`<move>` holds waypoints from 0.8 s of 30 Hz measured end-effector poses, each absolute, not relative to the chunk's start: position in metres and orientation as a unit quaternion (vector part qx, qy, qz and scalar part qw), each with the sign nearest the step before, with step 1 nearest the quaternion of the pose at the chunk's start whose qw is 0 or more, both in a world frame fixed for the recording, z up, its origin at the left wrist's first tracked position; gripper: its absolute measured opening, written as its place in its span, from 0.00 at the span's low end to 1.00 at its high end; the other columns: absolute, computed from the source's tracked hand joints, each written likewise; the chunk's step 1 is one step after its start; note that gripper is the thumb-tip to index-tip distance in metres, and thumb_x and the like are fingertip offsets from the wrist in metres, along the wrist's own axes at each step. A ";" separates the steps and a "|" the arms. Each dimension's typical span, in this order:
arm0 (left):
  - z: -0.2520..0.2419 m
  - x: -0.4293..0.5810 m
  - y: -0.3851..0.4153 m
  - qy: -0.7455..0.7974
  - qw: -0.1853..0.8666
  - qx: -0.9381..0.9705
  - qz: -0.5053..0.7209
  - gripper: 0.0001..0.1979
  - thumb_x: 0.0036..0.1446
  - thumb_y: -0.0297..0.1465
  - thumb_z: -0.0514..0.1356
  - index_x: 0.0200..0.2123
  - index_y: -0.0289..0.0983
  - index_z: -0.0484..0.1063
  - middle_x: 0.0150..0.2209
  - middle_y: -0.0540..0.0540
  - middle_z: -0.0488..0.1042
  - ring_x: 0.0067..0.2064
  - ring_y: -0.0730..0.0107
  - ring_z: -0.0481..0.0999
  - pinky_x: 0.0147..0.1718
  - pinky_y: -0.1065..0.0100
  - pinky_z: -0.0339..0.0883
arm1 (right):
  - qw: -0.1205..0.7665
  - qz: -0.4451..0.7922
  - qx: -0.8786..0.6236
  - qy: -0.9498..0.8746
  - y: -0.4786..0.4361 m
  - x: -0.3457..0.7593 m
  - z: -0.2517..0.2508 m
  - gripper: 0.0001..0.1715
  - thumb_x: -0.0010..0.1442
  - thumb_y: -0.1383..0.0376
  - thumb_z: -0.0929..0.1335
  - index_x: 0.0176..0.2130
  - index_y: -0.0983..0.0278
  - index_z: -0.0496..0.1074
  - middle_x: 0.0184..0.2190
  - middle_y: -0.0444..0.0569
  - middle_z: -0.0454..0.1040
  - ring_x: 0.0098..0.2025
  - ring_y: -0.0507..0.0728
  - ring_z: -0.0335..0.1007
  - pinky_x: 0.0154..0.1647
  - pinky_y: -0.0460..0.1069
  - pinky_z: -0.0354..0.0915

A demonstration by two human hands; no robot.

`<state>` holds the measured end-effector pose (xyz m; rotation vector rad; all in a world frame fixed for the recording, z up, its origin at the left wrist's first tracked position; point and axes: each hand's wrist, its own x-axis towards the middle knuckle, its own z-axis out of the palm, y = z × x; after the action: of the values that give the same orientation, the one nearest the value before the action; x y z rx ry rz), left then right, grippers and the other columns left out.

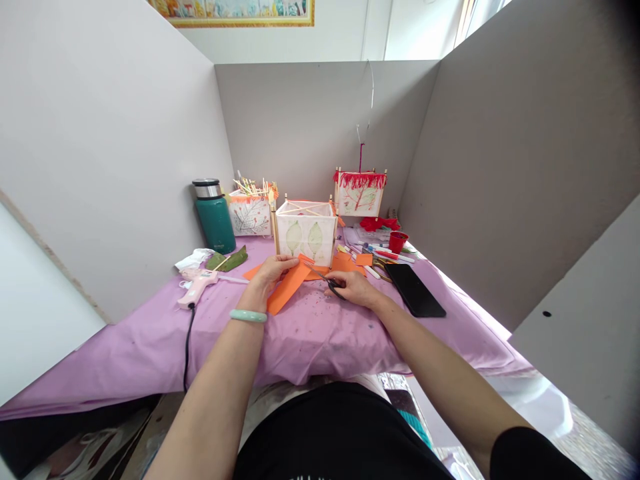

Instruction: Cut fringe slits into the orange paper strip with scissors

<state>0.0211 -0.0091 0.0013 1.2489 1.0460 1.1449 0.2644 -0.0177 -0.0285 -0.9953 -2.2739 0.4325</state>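
Orange paper strip [287,290] lies at the centre of the frame, just in front of the white box with two green leaf prints [305,230]. We see its long axis run slantwise, from a lower-left end above the purple-covered surface [320,340] to an upper-right end by the fingers. Our left hand [275,272] grasps that upper part between thumb and fingers. Our right hand [354,288] is closed around the dark handles of the scissors [337,287], whose blades point to the upper left, toward the strip's upper end; we cannot tell whether they touch it.

As for writing, we find a small mark low on the green bottle [216,223] at left of centre, too small to read. White lettering on the black shirt [340,433] is cut off by the bottom edge. The black phone [414,289], right of centre, slants down toward the lower right.
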 end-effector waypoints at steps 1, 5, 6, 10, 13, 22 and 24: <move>0.001 0.021 -0.009 0.442 0.543 0.530 0.479 0.16 0.35 0.36 0.70 0.27 0.32 0.74 0.24 0.48 0.72 0.24 0.75 0.68 0.23 0.72 0.57 | 0.305 0.163 -0.375 -0.860 -0.018 0.264 -0.028 0.24 0.50 0.51 0.70 0.44 0.62 0.74 0.28 0.44 0.73 0.27 0.50 0.63 0.29 0.44 0.55; 0.001 0.022 -0.009 0.450 0.530 0.544 0.469 0.15 0.35 0.36 0.70 0.24 0.32 0.73 0.21 0.49 0.69 0.21 0.77 0.65 0.20 0.72 0.53 | 0.303 0.162 -0.369 -0.863 -0.019 0.264 -0.027 0.24 0.51 0.51 0.69 0.43 0.62 0.74 0.27 0.43 0.72 0.28 0.50 0.63 0.29 0.44 0.55; 0.001 0.022 -0.008 0.451 0.530 0.546 0.466 0.15 0.35 0.36 0.70 0.24 0.32 0.73 0.21 0.49 0.69 0.21 0.77 0.65 0.20 0.72 0.53 | 0.303 0.162 -0.368 -0.864 -0.019 0.264 -0.027 0.23 0.51 0.51 0.69 0.43 0.62 0.74 0.27 0.43 0.72 0.28 0.50 0.63 0.29 0.44 0.55; 0.000 0.021 -0.008 0.446 0.537 0.543 0.466 0.15 0.35 0.36 0.70 0.25 0.32 0.73 0.21 0.50 0.69 0.21 0.77 0.65 0.21 0.72 0.53 | 0.303 0.161 -0.368 -0.864 -0.018 0.264 -0.027 0.23 0.51 0.51 0.69 0.42 0.62 0.74 0.28 0.44 0.72 0.28 0.50 0.63 0.29 0.44 0.56; 0.000 0.022 -0.008 0.441 0.546 0.541 0.463 0.15 0.35 0.36 0.70 0.26 0.32 0.74 0.22 0.49 0.70 0.22 0.77 0.67 0.21 0.72 0.55 | 0.304 0.158 -0.368 -0.864 -0.017 0.264 -0.028 0.22 0.52 0.51 0.69 0.42 0.62 0.74 0.28 0.44 0.73 0.28 0.50 0.63 0.29 0.44 0.56; 0.002 0.022 -0.010 0.450 0.546 0.528 0.470 0.15 0.34 0.35 0.70 0.25 0.32 0.73 0.22 0.49 0.70 0.22 0.77 0.67 0.22 0.72 0.55 | 0.303 0.155 -0.371 -0.864 -0.017 0.264 -0.029 0.22 0.51 0.51 0.69 0.42 0.62 0.74 0.26 0.43 0.71 0.27 0.50 0.62 0.28 0.44 0.54; 0.001 0.022 -0.009 0.459 0.544 0.526 0.466 0.15 0.34 0.35 0.71 0.25 0.32 0.73 0.22 0.49 0.70 0.22 0.76 0.67 0.21 0.72 0.55 | 0.302 0.156 -0.373 -0.863 -0.017 0.264 -0.029 0.23 0.51 0.51 0.69 0.42 0.62 0.74 0.27 0.43 0.72 0.27 0.50 0.62 0.28 0.44 0.54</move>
<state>0.0216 -0.0090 0.0015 1.2477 1.0882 1.1070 0.2642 -0.0173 -0.0286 -0.9882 -2.2886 0.4140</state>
